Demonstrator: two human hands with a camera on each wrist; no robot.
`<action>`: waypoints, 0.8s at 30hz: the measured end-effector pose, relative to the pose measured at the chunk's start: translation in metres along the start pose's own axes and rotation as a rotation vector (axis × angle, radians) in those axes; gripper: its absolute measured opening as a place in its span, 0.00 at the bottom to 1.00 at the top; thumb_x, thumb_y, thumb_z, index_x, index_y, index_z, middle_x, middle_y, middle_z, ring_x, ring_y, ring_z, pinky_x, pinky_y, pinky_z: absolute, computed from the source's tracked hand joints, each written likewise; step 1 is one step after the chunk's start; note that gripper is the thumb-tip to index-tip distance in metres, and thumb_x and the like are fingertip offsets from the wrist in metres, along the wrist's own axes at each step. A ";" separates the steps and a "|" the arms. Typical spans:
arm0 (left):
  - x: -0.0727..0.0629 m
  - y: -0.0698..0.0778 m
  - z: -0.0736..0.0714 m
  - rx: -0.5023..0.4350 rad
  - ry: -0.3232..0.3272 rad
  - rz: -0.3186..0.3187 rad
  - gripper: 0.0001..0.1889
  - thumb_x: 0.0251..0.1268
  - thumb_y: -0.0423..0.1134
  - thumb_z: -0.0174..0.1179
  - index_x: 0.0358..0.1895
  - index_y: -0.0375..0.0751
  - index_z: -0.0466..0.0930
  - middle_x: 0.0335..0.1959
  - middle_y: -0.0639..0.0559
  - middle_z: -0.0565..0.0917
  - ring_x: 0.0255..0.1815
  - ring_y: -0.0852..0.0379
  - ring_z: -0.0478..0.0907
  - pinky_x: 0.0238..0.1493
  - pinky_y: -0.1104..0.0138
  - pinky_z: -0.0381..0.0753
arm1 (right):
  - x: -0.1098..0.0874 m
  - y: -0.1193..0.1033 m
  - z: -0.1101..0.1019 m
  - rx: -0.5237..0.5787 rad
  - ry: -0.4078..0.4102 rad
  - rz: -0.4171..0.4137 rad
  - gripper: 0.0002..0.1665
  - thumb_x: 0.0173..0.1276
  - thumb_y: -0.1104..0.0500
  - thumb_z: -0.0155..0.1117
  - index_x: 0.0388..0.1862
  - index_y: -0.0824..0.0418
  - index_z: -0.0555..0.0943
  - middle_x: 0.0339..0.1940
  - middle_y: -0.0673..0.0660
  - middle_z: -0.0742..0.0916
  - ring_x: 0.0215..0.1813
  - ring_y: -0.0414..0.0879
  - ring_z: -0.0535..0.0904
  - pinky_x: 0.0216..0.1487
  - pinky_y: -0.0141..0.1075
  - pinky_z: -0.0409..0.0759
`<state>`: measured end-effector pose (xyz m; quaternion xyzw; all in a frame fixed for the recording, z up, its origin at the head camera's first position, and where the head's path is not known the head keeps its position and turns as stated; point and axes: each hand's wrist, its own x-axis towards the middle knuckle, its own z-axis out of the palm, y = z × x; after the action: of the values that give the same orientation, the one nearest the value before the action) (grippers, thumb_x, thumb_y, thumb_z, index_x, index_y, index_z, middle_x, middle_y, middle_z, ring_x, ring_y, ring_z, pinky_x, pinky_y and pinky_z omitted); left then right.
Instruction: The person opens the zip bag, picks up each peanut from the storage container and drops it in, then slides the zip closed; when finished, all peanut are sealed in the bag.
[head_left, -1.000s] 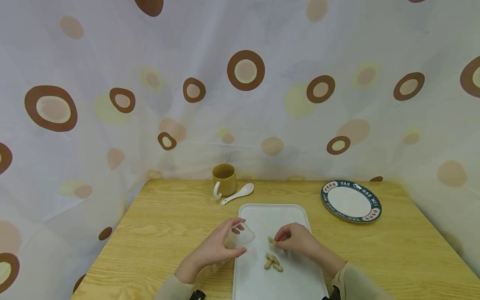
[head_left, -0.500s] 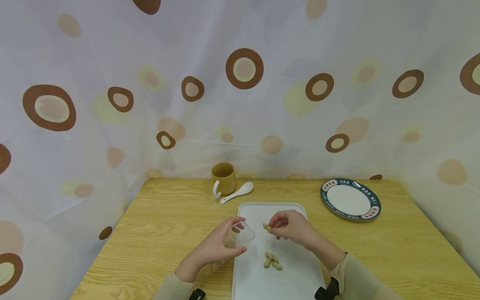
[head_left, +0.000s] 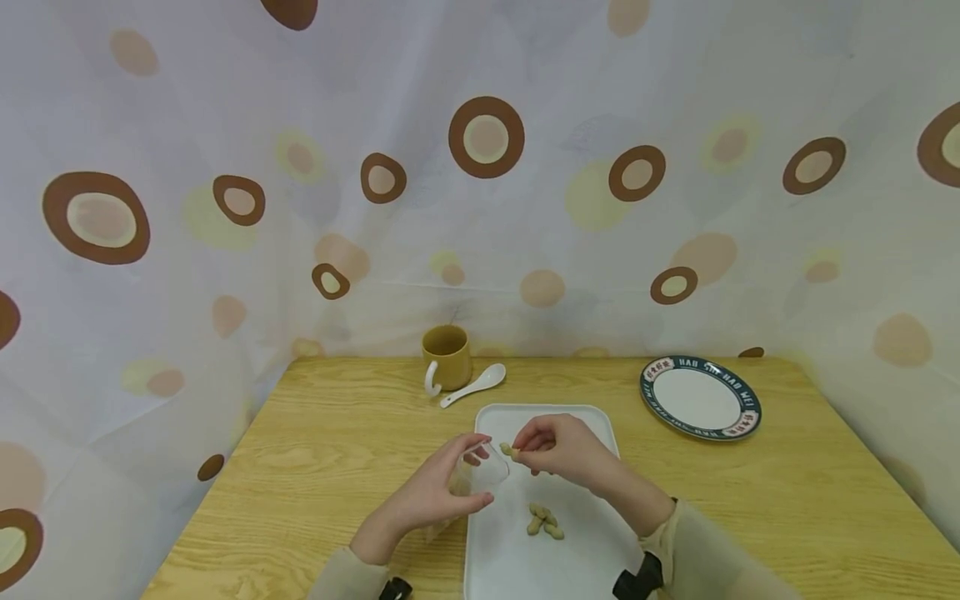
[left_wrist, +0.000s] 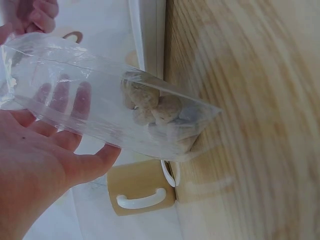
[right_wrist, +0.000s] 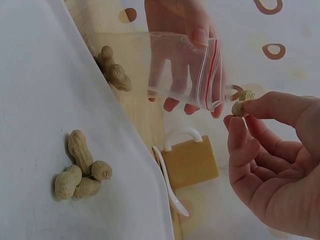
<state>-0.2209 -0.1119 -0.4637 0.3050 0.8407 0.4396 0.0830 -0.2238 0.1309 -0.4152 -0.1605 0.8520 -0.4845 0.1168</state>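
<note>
My left hand (head_left: 431, 493) grips a clear zip-lock bag (right_wrist: 137, 60) with a red line along its mouth, thumb on one side and fingers on the other. Several peanuts (right_wrist: 116, 75) sit in the bottom of the bag, which hangs beside the tray's left edge. Between thumb and fingertips, my right hand (head_left: 566, 450) pinches a single peanut (right_wrist: 239, 108) right at the bag's open mouth. A small pile of unshelled peanuts (head_left: 543, 522) lies on the white tray (head_left: 555, 575), below my right hand in the head view.
Behind the tray stand a mustard-yellow mug (head_left: 447, 362) with a white handle and a white spoon (head_left: 480, 382). A plate (head_left: 697, 400) with a dark green lettered rim lies at the back right. A spotted curtain (head_left: 480, 233) encloses the wooden table (head_left: 337, 433).
My right hand has carried the pinched peanut left and upward from over the tray to the bag's mouth. The left hand and the bag have stayed in place.
</note>
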 end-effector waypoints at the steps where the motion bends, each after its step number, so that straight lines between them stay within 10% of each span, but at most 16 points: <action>1: 0.000 0.000 0.000 0.004 0.001 0.003 0.34 0.62 0.44 0.67 0.70 0.43 0.64 0.58 0.43 0.78 0.58 0.47 0.75 0.60 0.54 0.74 | 0.000 -0.002 0.001 0.006 -0.005 -0.004 0.08 0.64 0.58 0.70 0.38 0.62 0.84 0.30 0.56 0.87 0.28 0.42 0.81 0.32 0.34 0.79; 24: 0.001 0.000 0.000 0.013 0.011 0.009 0.34 0.62 0.44 0.67 0.70 0.44 0.64 0.58 0.43 0.78 0.58 0.47 0.76 0.60 0.55 0.74 | -0.001 0.003 0.004 0.000 0.003 -0.019 0.08 0.63 0.63 0.69 0.41 0.62 0.84 0.30 0.54 0.87 0.28 0.43 0.82 0.31 0.35 0.79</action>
<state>-0.2223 -0.1115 -0.4635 0.3070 0.8425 0.4364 0.0744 -0.2222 0.1298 -0.4194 -0.1677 0.8506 -0.4858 0.1110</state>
